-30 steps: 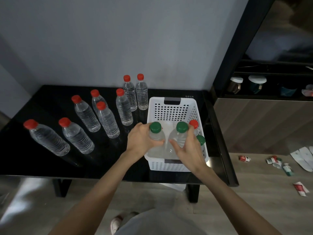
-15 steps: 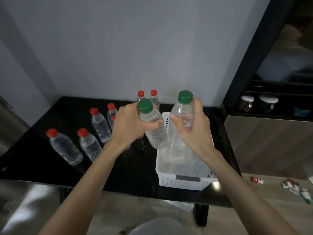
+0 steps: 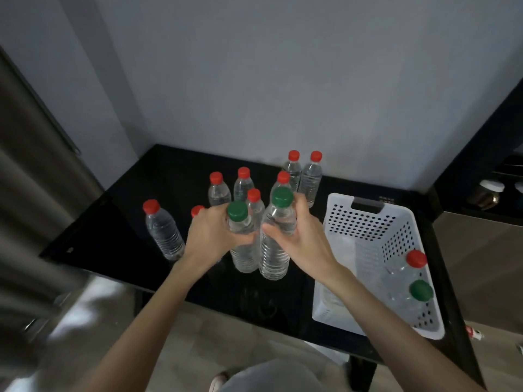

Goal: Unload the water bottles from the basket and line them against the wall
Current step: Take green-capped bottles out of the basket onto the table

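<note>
Two green-capped bottles held side by side above the tabletop (image 3: 135, 222), left of the basket (image 3: 368, 219): the shorter green-capped bottle (image 3: 243, 250) wrapped at the shoulder by the left hand (image 3: 215, 233), the taller green-capped bottle (image 3: 274, 250) gripped near the neck by the right hand (image 3: 300, 236), fingers closed around each. Both upright, bodies touching or nearly so, bases low over the dark surface; contact with it cannot be told. Behind them, further left of the basket and toward the wall (image 3: 283, 80), a loose cluster of red-capped bottles (image 3: 218, 190) standing upright, with one pair (image 3: 311, 176) closest to the wall and just beside the basket's far left corner. One more red-capped bottle (image 3: 162, 230) standing apart at the far left of the group, another partly hidden behind the left wrist. Inside the basket, at its right side, a red-capped bottle in the basket (image 3: 416, 258) and a green-capped bottle in the basket (image 3: 420, 290), only caps and shoulders clear. White, perforated, sitting on the right end of the tabletop, dark handle slot toward the wall.
</note>
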`<state>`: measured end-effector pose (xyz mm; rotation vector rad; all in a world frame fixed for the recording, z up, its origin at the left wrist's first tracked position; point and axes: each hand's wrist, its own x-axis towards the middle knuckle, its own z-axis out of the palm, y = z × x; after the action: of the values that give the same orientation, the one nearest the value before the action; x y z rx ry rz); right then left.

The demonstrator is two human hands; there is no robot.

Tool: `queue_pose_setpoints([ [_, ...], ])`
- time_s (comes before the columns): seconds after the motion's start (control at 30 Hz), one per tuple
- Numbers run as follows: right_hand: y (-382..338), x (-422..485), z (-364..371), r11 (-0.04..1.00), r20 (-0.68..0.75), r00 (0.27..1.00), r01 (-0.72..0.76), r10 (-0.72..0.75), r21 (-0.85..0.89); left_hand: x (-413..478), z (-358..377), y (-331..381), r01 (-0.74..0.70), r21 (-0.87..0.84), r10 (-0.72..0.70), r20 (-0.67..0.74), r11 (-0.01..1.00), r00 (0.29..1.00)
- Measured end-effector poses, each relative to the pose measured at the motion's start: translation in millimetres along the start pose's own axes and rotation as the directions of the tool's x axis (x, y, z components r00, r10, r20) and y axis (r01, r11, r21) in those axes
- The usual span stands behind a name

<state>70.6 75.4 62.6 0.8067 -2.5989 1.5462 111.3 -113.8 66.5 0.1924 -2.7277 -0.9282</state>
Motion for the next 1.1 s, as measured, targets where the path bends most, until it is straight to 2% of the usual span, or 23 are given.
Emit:
queue_pose_setpoints([
  [0.3, 43.5, 7.4, 66.1, 0.983, 0.109, 0.977, -0.180, 0.182, -0.029, -7.5, 21.7, -65.8, 0.132, -0.021, -0.129, 0.130, 0.991, 0.983],
  [0.5, 52.3, 16.0, 87.6, 0.973, 0.132, 0.964, -0.224, 0.230, -0.061, -3.1, 34.2, -86.9, 0.160, -0.016, -0.155, 0.173, 0.987, 0.973],
  [0.67, 60.3, 21.6, 96.5, 0.965, 0.149, 0.954, -0.252, 0.259, -0.066, 0.5, 41.4, -95.0, 0.143, -0.030, -0.137, 0.154, 0.989, 0.979],
  [0.93, 65.2, 23.0, 95.9, 0.961, 0.166, 0.947, -0.267, 0.276, -0.073, -2.9, 44.8, -92.2, 0.148, -0.063, -0.133, 0.202, 0.987, 0.970],
  [1.1, 63.0, 18.0, 84.3, 0.972, 0.205, 0.952, -0.210, 0.228, -0.106, -14.0, 42.6, -88.6, 0.100, -0.139, -0.088, 0.089, 0.985, 0.992],
])
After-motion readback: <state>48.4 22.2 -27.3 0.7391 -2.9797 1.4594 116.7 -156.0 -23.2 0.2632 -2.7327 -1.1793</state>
